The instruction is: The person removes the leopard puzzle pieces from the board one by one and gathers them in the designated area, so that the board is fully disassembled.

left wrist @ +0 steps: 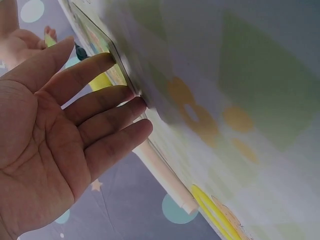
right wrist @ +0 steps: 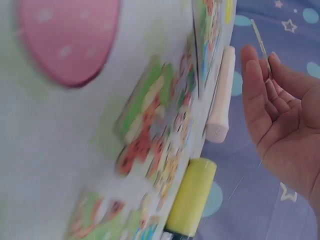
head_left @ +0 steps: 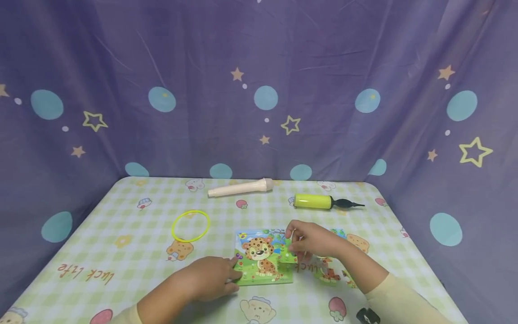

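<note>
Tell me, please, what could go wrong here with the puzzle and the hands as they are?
The left hand only presses straight fingers against the puzzle board edge, so it might slide. The right hand pinches a thin piece that could slip. Loose pieces under that arm may get swept aside.

A green-checked tablecloth point(head_left: 121, 265) bears a yellow ring point(head_left: 190, 226), yellow pump point(head_left: 313, 201), cream tube point(head_left: 239, 187) and spotted-leopard puzzle point(head_left: 262, 258).

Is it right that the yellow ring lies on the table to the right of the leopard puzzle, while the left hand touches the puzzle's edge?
Not quite. In the head view the yellow ring lies to the left of the leopard puzzle, not the right. The left hand does touch the puzzle's edge.
</note>
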The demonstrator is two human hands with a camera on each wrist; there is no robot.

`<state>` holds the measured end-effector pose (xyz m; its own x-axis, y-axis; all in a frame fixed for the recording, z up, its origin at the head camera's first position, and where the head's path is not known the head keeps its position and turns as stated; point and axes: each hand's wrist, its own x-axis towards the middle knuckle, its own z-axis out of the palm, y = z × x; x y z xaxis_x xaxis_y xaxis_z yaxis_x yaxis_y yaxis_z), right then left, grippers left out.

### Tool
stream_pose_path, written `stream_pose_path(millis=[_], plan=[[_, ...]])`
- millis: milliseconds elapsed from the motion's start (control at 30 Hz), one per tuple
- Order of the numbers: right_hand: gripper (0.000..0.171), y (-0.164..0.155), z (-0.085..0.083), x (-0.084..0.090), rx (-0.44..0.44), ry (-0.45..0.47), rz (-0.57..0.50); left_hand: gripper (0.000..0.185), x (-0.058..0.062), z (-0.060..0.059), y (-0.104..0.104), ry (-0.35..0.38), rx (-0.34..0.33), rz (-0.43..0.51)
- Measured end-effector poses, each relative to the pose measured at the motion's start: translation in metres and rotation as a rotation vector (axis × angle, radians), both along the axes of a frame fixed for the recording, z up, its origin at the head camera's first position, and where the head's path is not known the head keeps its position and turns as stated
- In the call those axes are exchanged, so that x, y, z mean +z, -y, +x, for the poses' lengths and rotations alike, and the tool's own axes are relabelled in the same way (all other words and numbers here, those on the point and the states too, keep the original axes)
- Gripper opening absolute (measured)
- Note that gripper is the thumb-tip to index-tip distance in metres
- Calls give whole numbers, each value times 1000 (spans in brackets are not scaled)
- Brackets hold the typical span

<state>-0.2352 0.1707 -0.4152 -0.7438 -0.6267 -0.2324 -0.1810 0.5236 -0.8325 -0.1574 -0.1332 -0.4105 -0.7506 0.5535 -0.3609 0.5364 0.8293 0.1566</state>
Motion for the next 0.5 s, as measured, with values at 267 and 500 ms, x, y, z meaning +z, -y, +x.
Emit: stream_pose_path(millis=[267,500], plan=[[28,-23,14,-20,-31,128,-11,45,2,1,0,19,25,-7],[29,-33,23,-35,-59,184,-16,45,5,3,2,21,40,-10]])
